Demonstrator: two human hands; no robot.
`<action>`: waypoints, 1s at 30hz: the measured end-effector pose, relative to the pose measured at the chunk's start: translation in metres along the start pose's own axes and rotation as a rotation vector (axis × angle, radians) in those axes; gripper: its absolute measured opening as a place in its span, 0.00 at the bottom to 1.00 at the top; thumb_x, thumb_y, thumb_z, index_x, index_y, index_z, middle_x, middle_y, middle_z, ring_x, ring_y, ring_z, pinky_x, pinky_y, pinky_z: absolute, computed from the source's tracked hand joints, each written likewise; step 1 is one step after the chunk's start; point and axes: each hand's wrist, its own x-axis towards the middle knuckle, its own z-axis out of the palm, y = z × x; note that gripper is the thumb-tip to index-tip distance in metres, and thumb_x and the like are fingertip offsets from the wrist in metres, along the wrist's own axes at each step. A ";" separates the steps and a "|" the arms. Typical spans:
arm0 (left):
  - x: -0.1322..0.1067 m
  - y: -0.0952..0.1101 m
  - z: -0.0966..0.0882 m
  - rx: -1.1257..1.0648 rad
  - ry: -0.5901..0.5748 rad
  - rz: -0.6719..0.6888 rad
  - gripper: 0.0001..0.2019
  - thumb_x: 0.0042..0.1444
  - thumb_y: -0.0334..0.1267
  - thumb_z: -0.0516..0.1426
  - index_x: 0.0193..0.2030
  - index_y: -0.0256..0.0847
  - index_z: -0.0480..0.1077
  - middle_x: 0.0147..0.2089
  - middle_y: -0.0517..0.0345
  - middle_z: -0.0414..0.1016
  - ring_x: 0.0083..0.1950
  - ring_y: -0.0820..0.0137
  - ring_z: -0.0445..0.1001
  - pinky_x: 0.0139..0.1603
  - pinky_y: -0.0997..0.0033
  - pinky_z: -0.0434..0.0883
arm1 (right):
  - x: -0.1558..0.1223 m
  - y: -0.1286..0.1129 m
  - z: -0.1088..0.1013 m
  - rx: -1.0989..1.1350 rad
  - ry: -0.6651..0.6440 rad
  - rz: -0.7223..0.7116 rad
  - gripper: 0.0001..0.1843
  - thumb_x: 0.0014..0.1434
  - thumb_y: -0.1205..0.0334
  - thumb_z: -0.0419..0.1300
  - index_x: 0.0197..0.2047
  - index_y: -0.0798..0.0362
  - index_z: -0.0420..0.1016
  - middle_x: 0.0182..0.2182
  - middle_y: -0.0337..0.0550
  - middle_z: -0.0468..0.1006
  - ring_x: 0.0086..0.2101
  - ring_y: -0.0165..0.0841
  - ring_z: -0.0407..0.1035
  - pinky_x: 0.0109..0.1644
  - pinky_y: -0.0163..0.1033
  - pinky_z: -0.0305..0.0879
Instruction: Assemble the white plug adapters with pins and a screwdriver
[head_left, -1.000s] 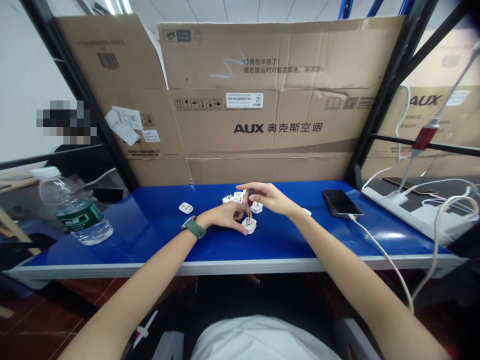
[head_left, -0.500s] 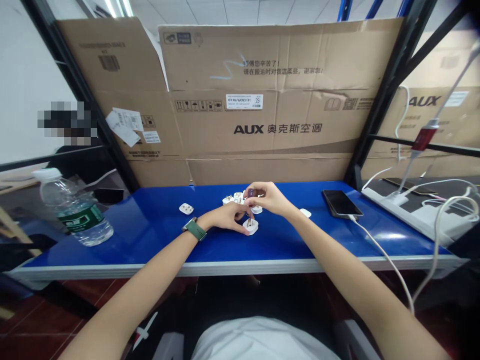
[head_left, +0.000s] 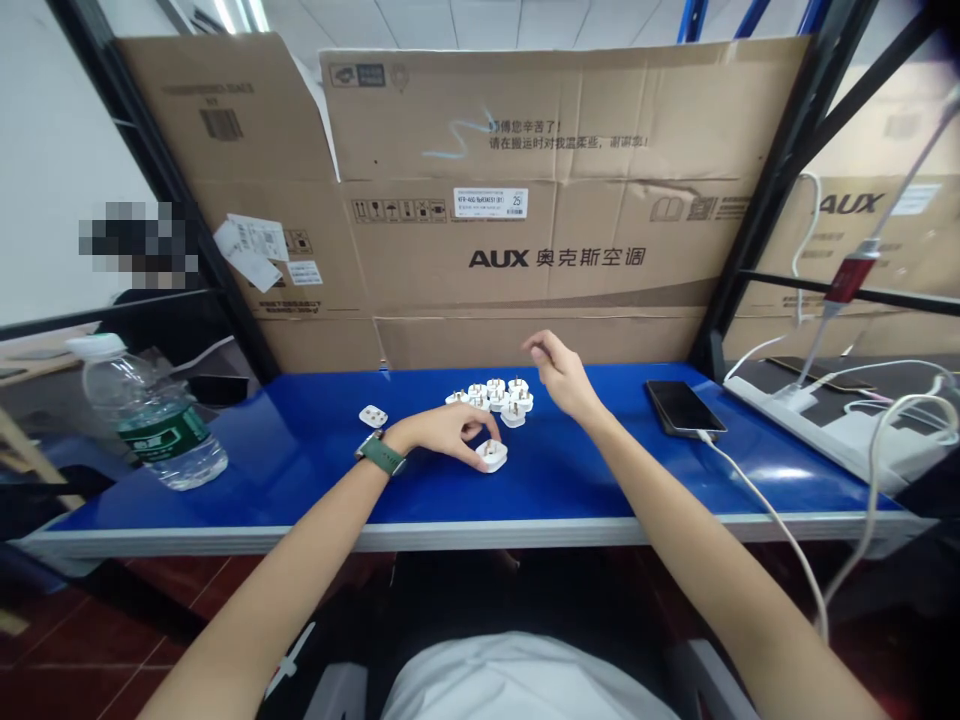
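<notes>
A white power plug (head_left: 492,457) lies on the blue table with its metal pins upward. My left hand (head_left: 446,433), a green-strapped watch at its wrist, grips this plug between thumb and finger. Above the table, to the right, my right hand (head_left: 561,375) is raised with curled fingers; anything inside them is hidden. Several more white plugs (head_left: 514,412) stand pins-up in a close group just beyond my left hand. Off to the left lies a flat white plug piece with holes (head_left: 373,415).
A water bottle (head_left: 154,420) stands at the table's left end. On the right lies a phone (head_left: 684,408) with a white cable (head_left: 765,505) running over the front edge. A power strip (head_left: 817,430) sits beyond it. Cardboard (head_left: 555,300) walls off the back. A person (head_left: 161,290) is at far left.
My right hand has lifted up and right, away from the gripped plug. The slim purple-topped tool it held over the plug no longer shows. The left hand and plug have shifted slightly left.
</notes>
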 end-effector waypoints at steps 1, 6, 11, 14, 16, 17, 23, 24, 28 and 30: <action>-0.004 -0.001 -0.005 0.004 -0.029 -0.021 0.27 0.46 0.56 0.70 0.48 0.42 0.78 0.24 0.68 0.53 0.25 0.75 0.52 0.28 0.72 0.50 | 0.000 0.002 -0.001 -0.162 0.005 0.053 0.19 0.73 0.55 0.44 0.54 0.52 0.71 0.34 0.45 0.76 0.35 0.36 0.70 0.43 0.40 0.66; -0.020 -0.013 -0.024 0.054 -0.003 -0.145 0.28 0.43 0.55 0.70 0.49 0.41 0.79 0.24 0.68 0.55 0.25 0.75 0.54 0.28 0.72 0.51 | -0.006 0.004 -0.013 -0.754 -0.304 0.574 0.29 0.70 0.45 0.50 0.60 0.59 0.72 0.54 0.66 0.76 0.54 0.54 0.72 0.53 0.51 0.67; -0.016 -0.022 -0.021 0.197 0.153 -0.161 0.25 0.50 0.54 0.67 0.51 0.42 0.78 0.26 0.66 0.61 0.27 0.73 0.60 0.32 0.73 0.53 | -0.009 0.006 -0.038 -0.962 -0.465 0.950 0.41 0.62 0.33 0.58 0.65 0.57 0.72 0.59 0.67 0.74 0.58 0.57 0.71 0.53 0.54 0.70; -0.008 -0.027 -0.014 0.276 0.235 -0.199 0.24 0.51 0.55 0.65 0.50 0.44 0.76 0.27 0.65 0.65 0.28 0.71 0.65 0.32 0.72 0.54 | -0.010 0.005 -0.045 -0.973 -0.526 0.953 0.35 0.63 0.36 0.58 0.60 0.55 0.77 0.56 0.64 0.77 0.55 0.57 0.73 0.52 0.54 0.70; -0.003 -0.030 -0.008 0.316 0.307 -0.223 0.23 0.52 0.56 0.65 0.50 0.45 0.74 0.30 0.63 0.69 0.31 0.69 0.68 0.33 0.72 0.54 | -0.010 0.003 -0.043 -0.933 -0.594 0.903 0.31 0.65 0.40 0.58 0.56 0.57 0.80 0.55 0.65 0.78 0.54 0.57 0.74 0.52 0.54 0.70; -0.001 -0.031 -0.006 0.331 0.336 -0.235 0.23 0.53 0.55 0.65 0.51 0.45 0.73 0.31 0.62 0.71 0.32 0.68 0.69 0.33 0.72 0.54 | -0.011 0.002 -0.041 -0.905 -0.630 0.867 0.28 0.66 0.43 0.57 0.55 0.58 0.81 0.54 0.65 0.78 0.54 0.57 0.74 0.51 0.54 0.70; 0.004 -0.033 -0.004 0.366 0.429 -0.312 0.28 0.49 0.58 0.66 0.52 0.45 0.68 0.37 0.60 0.74 0.36 0.65 0.72 0.33 0.72 0.57 | -0.012 0.005 -0.030 -0.806 -0.692 0.687 0.18 0.65 0.54 0.60 0.50 0.57 0.81 0.51 0.62 0.81 0.50 0.54 0.77 0.48 0.50 0.71; 0.002 -0.034 -0.008 0.371 0.444 -0.313 0.28 0.50 0.59 0.66 0.51 0.45 0.68 0.38 0.59 0.75 0.38 0.65 0.73 0.34 0.72 0.59 | -0.012 0.005 -0.029 -0.793 -0.691 0.659 0.17 0.65 0.54 0.60 0.50 0.56 0.81 0.49 0.62 0.81 0.48 0.53 0.78 0.46 0.49 0.71; -0.019 -0.049 -0.030 0.526 0.516 -0.446 0.21 0.68 0.55 0.47 0.46 0.43 0.73 0.46 0.49 0.75 0.47 0.59 0.75 0.45 0.65 0.65 | -0.011 0.005 -0.022 -0.707 -0.684 0.537 0.15 0.67 0.54 0.56 0.47 0.52 0.79 0.43 0.55 0.83 0.40 0.46 0.79 0.39 0.43 0.69; -0.038 -0.062 -0.043 0.637 0.526 -0.704 0.22 0.68 0.51 0.45 0.50 0.42 0.75 0.52 0.41 0.73 0.53 0.50 0.73 0.51 0.57 0.66 | -0.011 0.004 -0.018 -0.632 -0.686 0.467 0.15 0.68 0.52 0.54 0.46 0.51 0.78 0.37 0.51 0.83 0.34 0.42 0.77 0.35 0.41 0.67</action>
